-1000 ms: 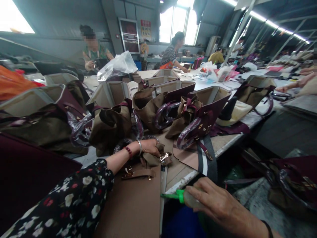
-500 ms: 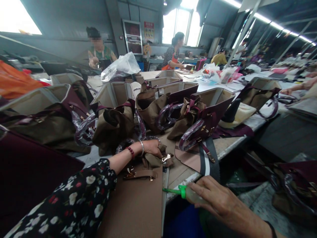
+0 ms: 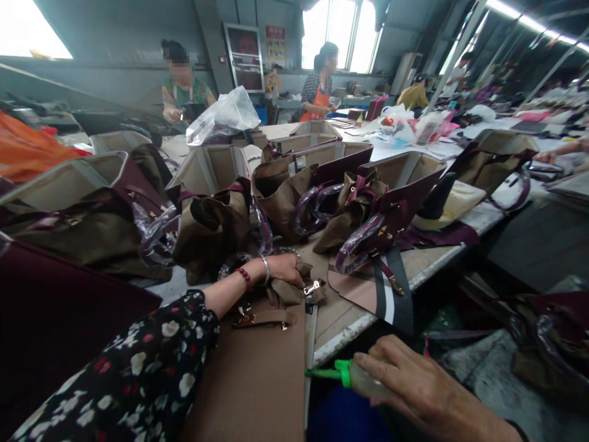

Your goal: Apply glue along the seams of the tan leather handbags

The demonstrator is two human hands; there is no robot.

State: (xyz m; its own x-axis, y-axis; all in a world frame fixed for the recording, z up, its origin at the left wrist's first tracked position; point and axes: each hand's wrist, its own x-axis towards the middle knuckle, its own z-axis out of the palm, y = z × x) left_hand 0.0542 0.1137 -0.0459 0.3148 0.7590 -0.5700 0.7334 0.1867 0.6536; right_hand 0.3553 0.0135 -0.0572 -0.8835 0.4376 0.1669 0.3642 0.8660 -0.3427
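Observation:
My left hand (image 3: 284, 268) is closed on the olive-brown lining fabric (image 3: 286, 291) bunched at the top of a tan leather bag (image 3: 257, 374) lying flat before me; a gold clasp (image 3: 313, 287) sticks out beside the fingers. A tan strap with gold fittings (image 3: 264, 318) crosses the bag just below the hand. My right hand (image 3: 414, 383) grips a translucent squeeze bottle with a green nozzle (image 3: 343, 373), the tip pointing left at the bag's right edge, below the table's front edge.
Several maroon and tan handbags with plastic-wrapped handles (image 3: 368, 209) crowd the worktable (image 3: 350, 322). A dark striped strap (image 3: 396, 294) hangs over its edge. More bags lie on the floor at right (image 3: 547, 344). Other people work at tables behind (image 3: 319, 92).
The view has shifted slightly. My right hand with the bottle has dropped a little lower and nearer to me. My left hand stays on the lining fabric.

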